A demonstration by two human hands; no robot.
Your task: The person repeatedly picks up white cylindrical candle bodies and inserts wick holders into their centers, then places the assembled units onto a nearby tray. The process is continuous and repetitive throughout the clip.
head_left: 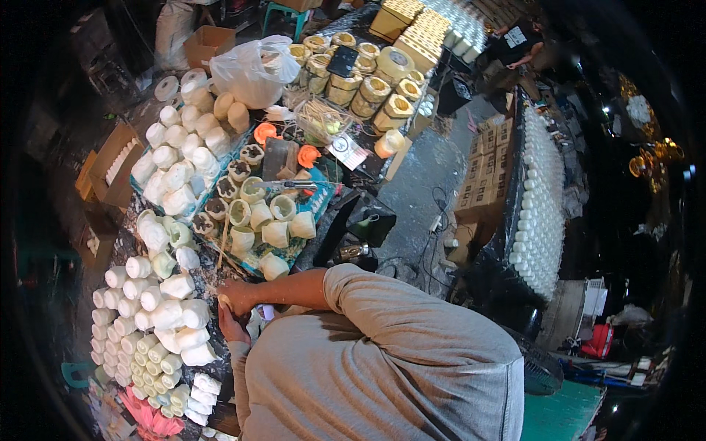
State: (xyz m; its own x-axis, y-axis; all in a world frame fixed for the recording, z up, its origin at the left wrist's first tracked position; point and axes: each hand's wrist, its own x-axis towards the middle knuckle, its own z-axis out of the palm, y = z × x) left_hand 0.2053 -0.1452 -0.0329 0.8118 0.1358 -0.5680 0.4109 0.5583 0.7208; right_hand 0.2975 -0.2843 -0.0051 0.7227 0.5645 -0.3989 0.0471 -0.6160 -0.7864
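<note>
My right hand point(237, 295) reaches across from the right, bent at the wrist, its fingers curled and pointing down at the worktable's edge. Just below it is my left hand point(232, 325), its fingers raised against the right one. Both look closed round something small and pale between the fingertips, too small and covered to name. A thin wooden stick point(223, 242) lies just beyond them. Close to the left hand sit white wax-like pieces point(197, 354) in a crowded group. Hollow cream cups point(275, 234) stand on a blue-green sheet ahead, one cup point(273, 266) nearest my right forearm.
Small white candle-like cylinders point(116, 276) crowd the left side. Large yellowish moulds point(343, 87) stand at the back beside a white plastic bag point(254, 70). A knife-like tool point(290, 184) lies among the cups. Rows of white pieces point(540, 198) fill another table at right; a person point(518, 44) is far off.
</note>
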